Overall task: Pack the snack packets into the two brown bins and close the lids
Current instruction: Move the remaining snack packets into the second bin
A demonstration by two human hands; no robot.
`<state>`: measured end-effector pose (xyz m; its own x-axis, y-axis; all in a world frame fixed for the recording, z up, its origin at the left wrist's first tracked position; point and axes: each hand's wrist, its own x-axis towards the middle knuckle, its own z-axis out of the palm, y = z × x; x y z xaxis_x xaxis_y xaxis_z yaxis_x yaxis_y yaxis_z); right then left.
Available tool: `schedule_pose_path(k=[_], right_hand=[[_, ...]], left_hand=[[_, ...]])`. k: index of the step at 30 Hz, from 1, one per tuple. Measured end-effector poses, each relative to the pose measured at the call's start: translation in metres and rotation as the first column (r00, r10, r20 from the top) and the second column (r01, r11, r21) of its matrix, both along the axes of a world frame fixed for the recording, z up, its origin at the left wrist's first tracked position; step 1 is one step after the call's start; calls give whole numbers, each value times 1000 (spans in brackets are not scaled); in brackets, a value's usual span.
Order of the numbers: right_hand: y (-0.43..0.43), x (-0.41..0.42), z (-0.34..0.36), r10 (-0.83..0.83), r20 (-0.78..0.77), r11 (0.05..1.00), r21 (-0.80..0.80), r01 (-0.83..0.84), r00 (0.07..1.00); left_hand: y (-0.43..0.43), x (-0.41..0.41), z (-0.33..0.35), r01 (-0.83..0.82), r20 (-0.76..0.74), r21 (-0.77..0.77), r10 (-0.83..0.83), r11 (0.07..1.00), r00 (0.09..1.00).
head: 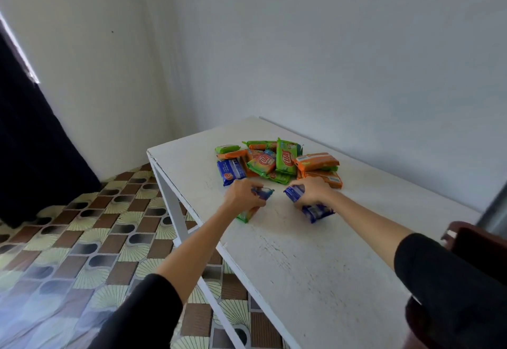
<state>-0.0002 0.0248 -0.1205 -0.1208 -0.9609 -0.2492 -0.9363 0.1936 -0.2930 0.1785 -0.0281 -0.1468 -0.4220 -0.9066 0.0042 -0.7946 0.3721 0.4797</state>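
**WHITE TABLE: TOP AND CONTENTS**

Table [315, 266]: rectangular, with a white painted top that is scuffed and flecked. It has a white frame with a slanted brace under the left edge. It stands on a patterned floor [82, 239] of brown, cream and grey tiles.

Contents: one loose heap of snack packets [274, 163] on the far half of the top. The wrappers are green, orange and blue, overlapping and tilted against one another. A blue packet [231, 174] lies at the heap's left side. Orange packets [318, 162] are stacked at its right.
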Motion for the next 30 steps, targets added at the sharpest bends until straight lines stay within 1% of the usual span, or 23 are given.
schedule_pose_path(k=[2, 4, 6, 8, 11, 15, 19, 21, 24, 27, 30], right_hand=[[15, -11, 21, -15, 41, 996, -88, 19, 999], [34, -25, 47, -40, 72, 982, -182, 53, 997], [60, -44, 76, -91, 112, 974, -197, 112, 990], [93, -64, 104, -119, 124, 970, -197, 142, 985], [149, -92, 133, -190, 67, 956, -213, 200, 979], [224, -121, 148, -297, -18, 940, -180, 289, 955], [293, -136, 144, -352, -67, 935, -64, 348, 933], [314, -135, 136, -363, -76, 931, -13, 364, 928], [349, -138, 116, -426, -36, 904, 39, 427, 904], [373, -141, 93, -444, -12, 891, 98, 443, 896], [383, -142, 68, -412, -112, 899, 110, 424, 904]], left_hand=[[3, -13, 20, 55, -26, -40, -56, 998, 998], [8, -29, 43, 143, -42, -77, -147, 987, 988], [18, -47, 68, 262, -38, -103, -267, 960, 963], [35, -67, 92, 388, -37, -103, -394, 916, 919], [68, -100, 120, 548, -24, -113, -554, 829, 832], [117, -149, 138, 744, 26, -130, -748, 656, 664], [166, -191, 145, 899, 97, -101, -895, 426, 436], [185, -204, 141, 937, 110, -83, -932, 339, 346], [215, -226, 127, 979, 145, -33, -968, 200, 203], [234, -242, 104, 995, 181, 16, -979, 101, 97], [247, -253, 81, 997, 261, 40, -964, 59, 47]])
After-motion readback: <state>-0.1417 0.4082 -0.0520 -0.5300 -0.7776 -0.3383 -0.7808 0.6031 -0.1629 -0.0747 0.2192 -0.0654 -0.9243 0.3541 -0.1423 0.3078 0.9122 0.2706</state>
